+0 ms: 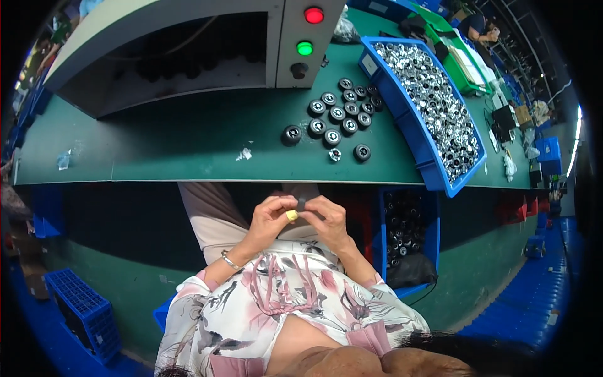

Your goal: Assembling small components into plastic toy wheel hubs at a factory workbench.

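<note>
Above my lap, just in front of the bench edge, both my hands come together with fingers closed. Between them is a small black part, mostly covered by the fingers. My left hand pinches it from one side, and my right hand grips it from the other. A small yellow piece shows at the left thumb tip; whether it is a thumb cover or a separate thing, I cannot tell. Beyond my hands, several round black knob-like parts with shiny centres stand on the green bench, beside one small silver part.
A blue bin of silver metal parts stands on the bench at the right. Below it, another blue bin holds black parts. A grey machine housing with red and green lights stands at the back left. A person sits far right.
</note>
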### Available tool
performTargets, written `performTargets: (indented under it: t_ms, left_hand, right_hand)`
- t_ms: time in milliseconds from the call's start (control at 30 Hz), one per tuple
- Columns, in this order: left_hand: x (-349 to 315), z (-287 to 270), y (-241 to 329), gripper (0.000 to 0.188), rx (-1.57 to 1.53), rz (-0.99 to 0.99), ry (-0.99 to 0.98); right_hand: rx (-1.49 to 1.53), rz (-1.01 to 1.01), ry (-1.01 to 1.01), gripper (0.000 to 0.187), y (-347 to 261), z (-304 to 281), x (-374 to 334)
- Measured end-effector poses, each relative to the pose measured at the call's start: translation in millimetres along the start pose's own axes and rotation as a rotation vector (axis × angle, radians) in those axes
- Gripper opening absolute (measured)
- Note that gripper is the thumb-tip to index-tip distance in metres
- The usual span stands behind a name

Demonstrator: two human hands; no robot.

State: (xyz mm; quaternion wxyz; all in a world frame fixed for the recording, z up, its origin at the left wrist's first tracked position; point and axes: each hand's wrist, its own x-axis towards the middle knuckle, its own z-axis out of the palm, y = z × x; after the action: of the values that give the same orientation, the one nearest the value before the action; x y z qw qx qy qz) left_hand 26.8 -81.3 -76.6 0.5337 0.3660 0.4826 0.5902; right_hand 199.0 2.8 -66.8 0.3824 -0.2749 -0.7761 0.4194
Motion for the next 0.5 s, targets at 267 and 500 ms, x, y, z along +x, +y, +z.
performTargets:
  t_ms: [267,500]
  left_hand:
    - [11,-7,53,0.014,-0.086,0.186,-0.152]
    - [16,-18,111,0.013,-0.115,0.321,-0.148]
  right_hand:
    - [0.069,-0.127,-0.103,0.017,-54,-15,46]
    - [0.044,-0.232,-0.245,0.02,-86,-9,103]
